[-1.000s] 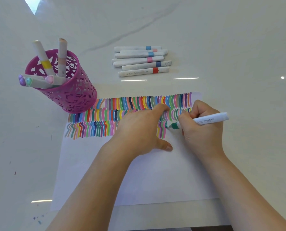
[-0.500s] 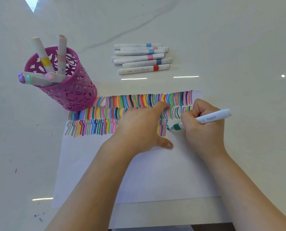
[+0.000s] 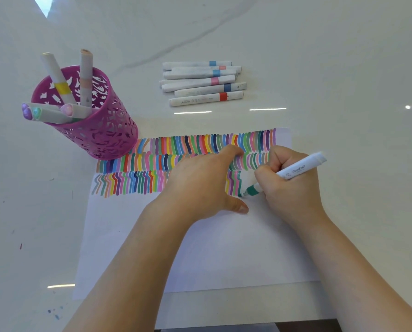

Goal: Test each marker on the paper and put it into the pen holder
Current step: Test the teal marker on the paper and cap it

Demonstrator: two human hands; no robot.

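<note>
Head view: right hand (image 3: pixel 293 185) grips green marker (image 3: pixel 298 170), fingers curled round the white barrel, tip down on paper (image 3: pixel 224 255) at the near end of a green stroke in the third row of coloured lines. Left hand (image 3: pixel 200 185) lies flat on the paper, fingers straight, just left of the tip, covering part of the rows. Paper lies on white counter (image 3: pixel 344 68). Pink cut-out pen holder (image 3: pixel 104 137) stands at the paper's far-left corner, several capped markers (image 3: pixel 61 82) leaning inside. Bunch of loose markers (image 3: pixel 200 85) lies side by side on the counter beyond the paper, well apart from both hands.
</note>
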